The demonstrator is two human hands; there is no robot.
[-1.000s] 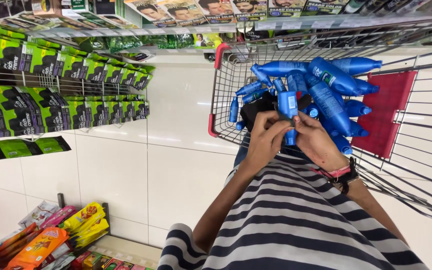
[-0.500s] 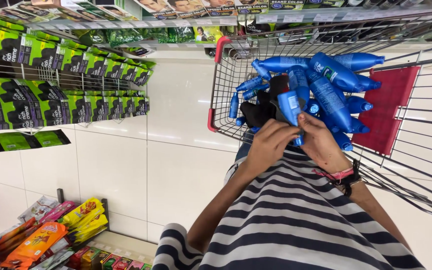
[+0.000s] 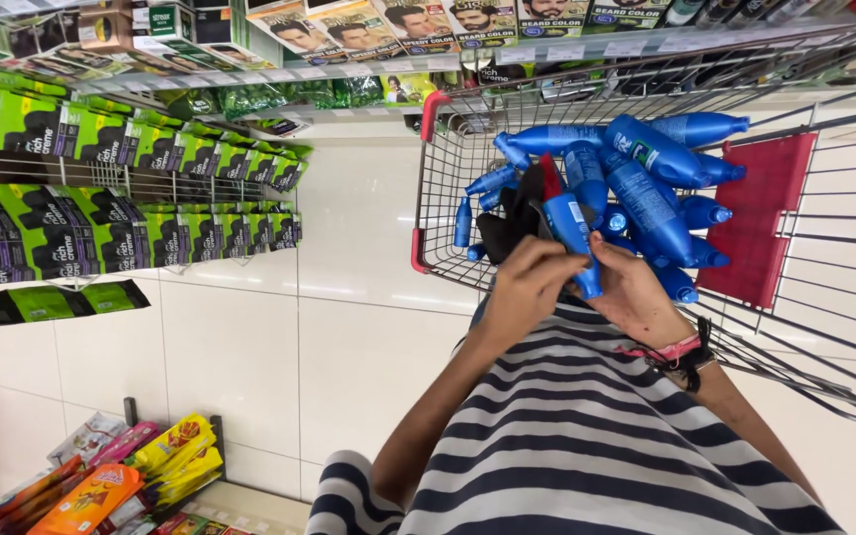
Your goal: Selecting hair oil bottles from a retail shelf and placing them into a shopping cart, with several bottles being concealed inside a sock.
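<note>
**Both hands on one blue bottle at the cart's edge**

One blue bottle (image 3: pixel 571 230) stands nearly upright between the two hands, its cap end low by the fingers, just at the near rim of the wire shopping cart (image 3: pixel 448 213). The left hand (image 3: pixel 530 287) curls its fingers around the bottle's lower part from the left; the right hand (image 3: pixel 636 292) closes on it from the right, with a pink band and a dark cord at the wrist. Both hands are narrowed in a grip on this bottle.

Inside the cart, just behind the held bottle, lies a heap of blue bottles (image 3: pixel 646 178) of the same kind; about ten can be counted, though some are hidden under others. A dark object (image 3: pixel 507 223) lies against the heap on its left; what it is cannot be told. One red flap (image 3: pixel 760 213) stands at the cart's right.

Left of the cart, well apart, hang rows of green-and-black boxes (image 3: pixel 71 188) on shelves. Below them lie orange and yellow packets (image 3: pixel 141 471).
</note>
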